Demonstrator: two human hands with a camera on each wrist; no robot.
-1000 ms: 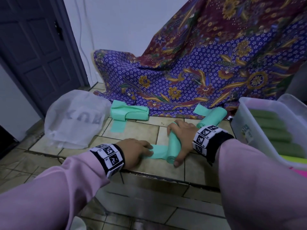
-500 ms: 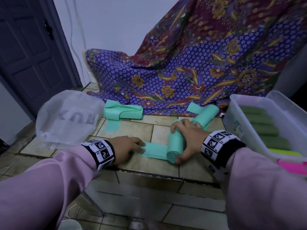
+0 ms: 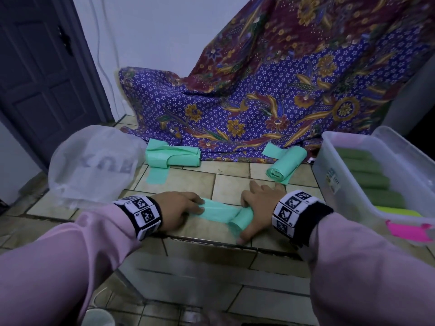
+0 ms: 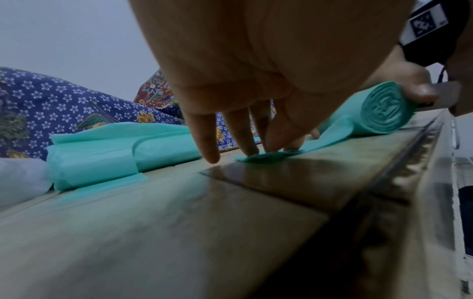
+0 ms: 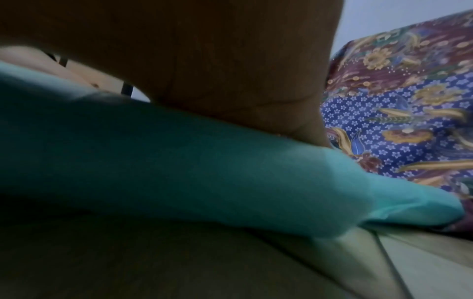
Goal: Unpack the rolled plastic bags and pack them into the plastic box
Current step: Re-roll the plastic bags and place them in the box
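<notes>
A mint-green roll of bags (image 3: 242, 220) lies on the tiled floor (image 3: 233, 184) in front of me. My right hand (image 3: 246, 222) lies over it, fingers wrapped round it and the thumb at its near end; the left wrist view shows that spiral end (image 4: 381, 109). A loose strip (image 3: 219, 212) runs left from the roll. My left hand (image 3: 197, 205) presses the strip's end flat with straight fingertips (image 4: 252, 149). The clear plastic box (image 3: 353, 198) stands at the right with several dark green rolls (image 3: 367, 182) inside. The right wrist view shows only the roll (image 5: 204, 172) under my palm (image 5: 230, 81).
Another mint roll (image 3: 286, 164) lies beyond my right hand, and a flattened one (image 3: 173, 156) lies further left. A white plastic bag (image 3: 94, 161) sits at the left. Patterned cloth (image 3: 259, 102) hangs behind. A floor step edge (image 3: 211, 241) runs just below my hands.
The strip between my hands is a little longer than a second ago. My right hand now covers more of the roll. The view has shifted slightly.
</notes>
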